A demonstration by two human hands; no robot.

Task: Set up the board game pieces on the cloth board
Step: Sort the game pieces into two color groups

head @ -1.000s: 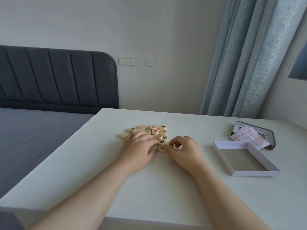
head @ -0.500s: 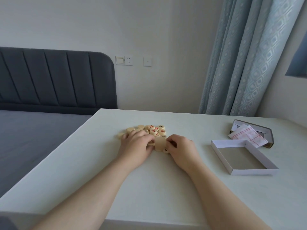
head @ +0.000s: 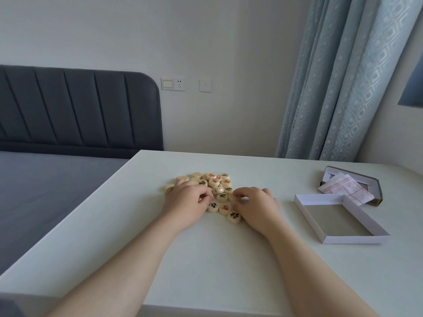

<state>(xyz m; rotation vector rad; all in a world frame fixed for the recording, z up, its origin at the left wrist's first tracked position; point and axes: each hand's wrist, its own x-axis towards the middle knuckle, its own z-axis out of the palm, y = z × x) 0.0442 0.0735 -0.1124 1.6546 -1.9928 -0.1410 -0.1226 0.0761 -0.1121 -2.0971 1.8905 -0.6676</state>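
From the head view, much of the heap of xiangqi pieces [head: 215,185] on the white table [head: 206,259] is hidden. The left hand [head: 186,203] lies over its left side with fingers curled down, and whether those fingers hold a disc cannot be told. The right hand [head: 257,207] sits at the heap's right edge, its thumb and forefinger pinched narrow round a pale piece [head: 232,197] whose face is not visible. The cream discs that show carry black or red Chinese characters, too small to read; a few at the far left lie blank side up. Three discs lie nearest, between the two hands. The cloth board [head: 343,187] is well apart at the far right of the table. It is folded, white with red grid lines, and rests partly inside a dark-edged box half [head: 378,191], which it partly covers. Just nearer stands an open white box tray [head: 357,239] with a grey floor. Both forearms are cut off by the lower edge. To the left are a grey bed [head: 45,191] and a padded headboard [head: 80,106], both cut by the frame. On the far wall are a switch and socket [head: 173,83], and a patterned blue curtain [head: 343,76] hangs to the right.
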